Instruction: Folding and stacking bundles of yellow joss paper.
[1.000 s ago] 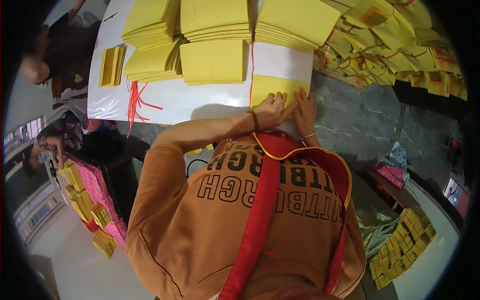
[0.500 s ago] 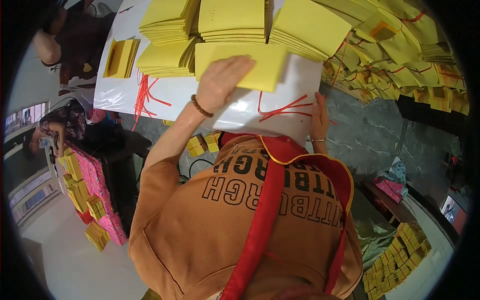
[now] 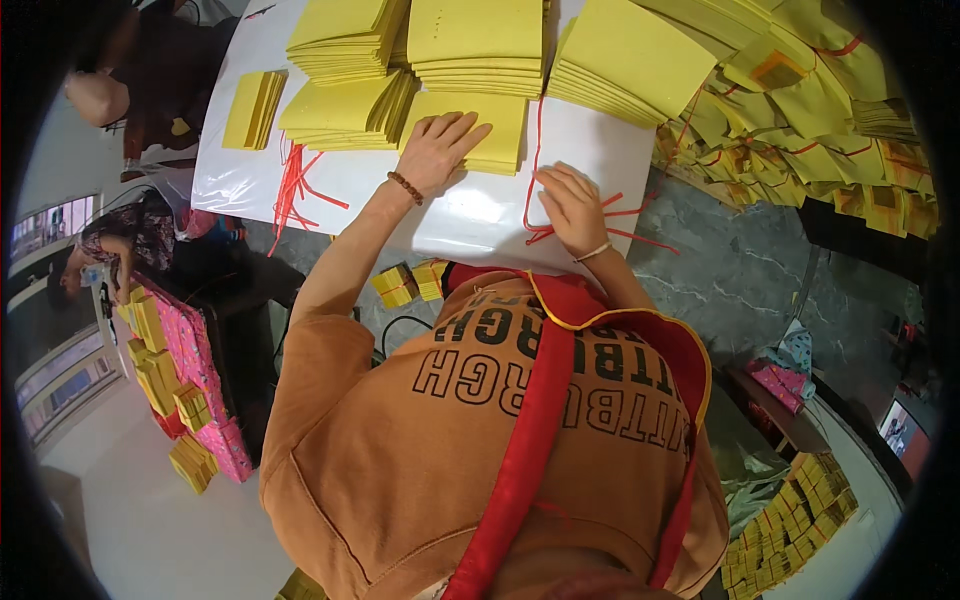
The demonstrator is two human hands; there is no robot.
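My left hand (image 3: 437,152) lies on a small pile of yellow paper (image 3: 505,138), fingers stretched across its top. The pile rests on the white table top (image 3: 350,180), in front of a taller stack of yellow paper (image 3: 475,35). My right hand (image 3: 573,212) is over the table's near right part, its fingers extended and mostly side by side, without a visible grip. Beside its fingertips a red string (image 3: 540,135) runs up past the pile's right edge. More red strings (image 3: 625,205) stick out from behind the hand toward the table edge.
A folded yellow bundle (image 3: 254,110) and loose red strings (image 3: 287,195) lie at the left. Stacked yellow paper (image 3: 635,60) stands at the back right, with tied yellow bundles (image 3: 800,140) beyond. At left, another person sits near a pink-covered table (image 3: 190,360).
The yellow paper under my left hand has come down and left, and now lies beside the red string. My right hand has moved left from the table's edge onto the table.
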